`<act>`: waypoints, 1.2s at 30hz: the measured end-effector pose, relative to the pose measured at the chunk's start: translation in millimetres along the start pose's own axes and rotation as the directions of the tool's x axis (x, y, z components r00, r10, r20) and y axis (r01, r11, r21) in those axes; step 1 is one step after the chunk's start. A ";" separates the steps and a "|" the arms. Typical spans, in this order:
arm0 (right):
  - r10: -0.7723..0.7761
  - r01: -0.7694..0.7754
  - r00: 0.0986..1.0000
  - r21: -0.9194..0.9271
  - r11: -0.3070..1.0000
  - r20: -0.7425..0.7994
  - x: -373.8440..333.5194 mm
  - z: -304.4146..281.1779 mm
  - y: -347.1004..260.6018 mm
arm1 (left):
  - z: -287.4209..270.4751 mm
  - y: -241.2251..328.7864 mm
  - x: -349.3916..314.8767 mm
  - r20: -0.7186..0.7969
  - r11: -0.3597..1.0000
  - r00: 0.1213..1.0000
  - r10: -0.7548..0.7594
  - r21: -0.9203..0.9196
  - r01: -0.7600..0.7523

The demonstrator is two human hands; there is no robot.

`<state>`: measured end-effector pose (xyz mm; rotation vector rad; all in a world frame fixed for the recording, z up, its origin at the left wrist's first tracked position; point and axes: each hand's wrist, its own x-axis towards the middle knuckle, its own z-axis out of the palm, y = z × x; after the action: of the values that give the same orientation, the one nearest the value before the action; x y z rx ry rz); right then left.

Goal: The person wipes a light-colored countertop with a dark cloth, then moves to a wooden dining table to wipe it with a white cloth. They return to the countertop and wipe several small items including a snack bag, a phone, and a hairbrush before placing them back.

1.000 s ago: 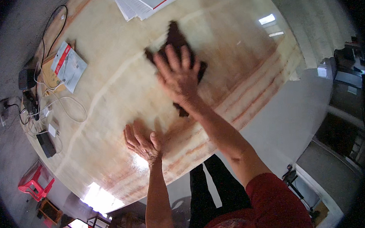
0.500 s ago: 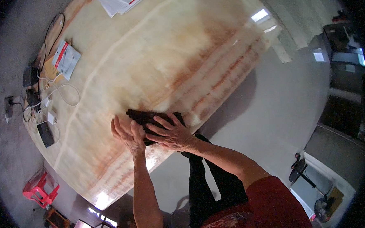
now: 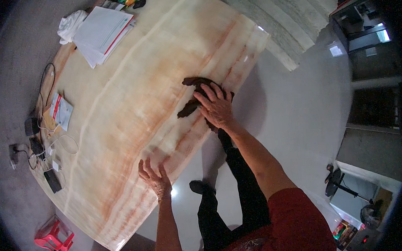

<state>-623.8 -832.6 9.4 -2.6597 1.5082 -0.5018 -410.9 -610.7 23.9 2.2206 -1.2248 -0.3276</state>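
Lying bunched near the table's right-hand edge, the dark cloth (image 3: pixel 194 95) is being pinned flat under the right hand (image 3: pixel 216 107); fingers are spread wide over it, palm pressing down rather than closing round it, which is giving broad contact with the surface. The left hand (image 3: pixel 154 178) is resting open on the near edge of the pale, orange-veined stone table (image 3: pixel 132 106), holding nothing, apparently bracing the body during the reach. Well apart at the far side are lying a stack of papers (image 3: pixel 103 33), a small booklet (image 3: pixel 61 111) and tangled cables (image 3: pixel 43 147).
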 end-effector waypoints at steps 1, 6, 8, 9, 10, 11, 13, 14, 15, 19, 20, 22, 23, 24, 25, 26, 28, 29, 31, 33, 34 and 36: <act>0.009 -0.009 1.000 -0.035 0.999 0.004 8.1 -1.1 15.1 | 8.9 13.1 5.5 0.011 1.000 1.000 0.018 -0.002 -0.018; 0.007 -0.007 1.000 -0.007 1.000 0.001 44.0 -5.7 88.9 | 68.6 90.4 40.7 0.096 0.995 0.991 0.095 -0.019 -0.094; 0.026 -0.026 1.000 0.009 1.000 0.001 56.8 -6.6 117.4 | 93.5 123.6 56.1 0.127 0.994 0.986 0.108 -0.023 -0.106; 0.023 -0.023 1.000 -0.006 1.000 -0.011 62.8 -7.6 131.7 | 104.7 139.8 64.6 0.138 0.993 0.983 0.120 0.005 -0.122; 0.020 -0.020 1.000 -0.021 1.000 -0.023 69.4 -9.5 145.4 | 115.3 154.5 73.0 0.149 0.990 0.980 0.131 0.031 -0.137; 0.016 -0.017 0.999 -0.036 0.999 -0.034 75.9 -11.0 158.7 | 125.4 165.7 80.5 0.160 0.986 0.977 0.142 0.058 -0.153; 0.032 -0.033 0.999 -0.027 0.999 -0.032 88.3 -10.7 184.0 | 142.5 181.1 94.7 0.155 0.978 0.972 0.177 0.079 -0.191; 0.040 -0.040 0.999 -0.021 0.999 -0.029 93.2 -9.9 196.6 | 147.3 191.1 101.7 0.138 0.975 0.971 0.195 0.078 -0.207; 0.051 -0.052 0.998 -0.026 0.998 -0.027 100.0 -10.2 206.1 | 151.0 196.8 106.0 0.120 0.972 0.970 0.211 0.080 -0.222; 0.100 -0.108 0.992 -0.122 0.987 -0.072 127.0 -8.8 247.3 | 172.7 192.1 99.6 0.087 0.948 0.984 0.156 0.265 -0.174; 0.122 -0.135 0.988 -0.150 0.979 -0.095 132.0 -6.5 260.9 | 174.4 190.2 99.0 0.090 0.944 0.982 0.166 0.274 -0.184; 0.171 -0.194 0.978 -0.210 0.958 -0.121 145.3 0.3 283.3 | 177.2 189.3 101.9 0.083 0.940 0.982 0.171 0.285 -0.188; 0.201 -0.227 0.972 -0.247 0.942 -0.125 152.3 4.4 291.7 | 177.8 190.2 102.8 0.077 0.941 0.983 0.169 0.285 -0.184; 0.251 -0.283 0.957 -0.269 0.921 -0.149 158.7 8.7 295.5 | 176.8 190.3 100.8 0.074 0.940 0.983 0.165 0.291 -0.180; 0.265 -0.305 0.947 -0.258 0.917 -0.180 164.2 7.3 300.2 | 177.0 189.8 99.2 0.068 0.938 0.984 0.166 0.296 -0.179; 0.286 -0.340 0.932 -0.264 0.903 -0.223 167.8 10.8 305.5 | 178.7 189.5 98.1 0.060 0.937 0.984 0.168 0.299 -0.178; 0.325 -0.402 0.904 -0.295 0.867 -0.277 172.9 17.3 302.7 | 182.1 189.4 98.6 0.050 0.936 0.983 0.176 0.300 -0.183; 0.344 -0.428 0.894 -0.326 0.843 -0.285 172.9 20.3 298.0 | 182.7 189.9 98.1 0.053 0.938 0.983 0.177 0.294 -0.185; 0.319 -0.395 0.913 -0.344 0.852 -0.256 173.3 26.5 277.1 | 180.7 189.6 98.0 0.050 0.938 0.983 0.176 0.295 -0.183; 0.223 -0.274 0.957 -0.331 0.903 -0.185 158.9 28.1 242.0 | 179.0 187.0 96.7 0.056 0.941 0.986 0.155 0.296 -0.165; 0.185 -0.217 0.973 -0.272 0.938 -0.137 150.8 24.1 220.9 | 177.5 186.9 97.0 0.048 0.945 0.987 0.156 0.283 -0.163; 0.104 -0.119 0.989 -0.155 0.981 -0.102 131.7 16.3 181.4 | 176.8 187.2 97.8 0.035 0.947 0.986 0.162 0.276 -0.165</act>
<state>-706.7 -1040.8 -7.5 -2.6816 1.7859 -0.5253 -569.5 -834.4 -1.5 2.3298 -1.5317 -0.1065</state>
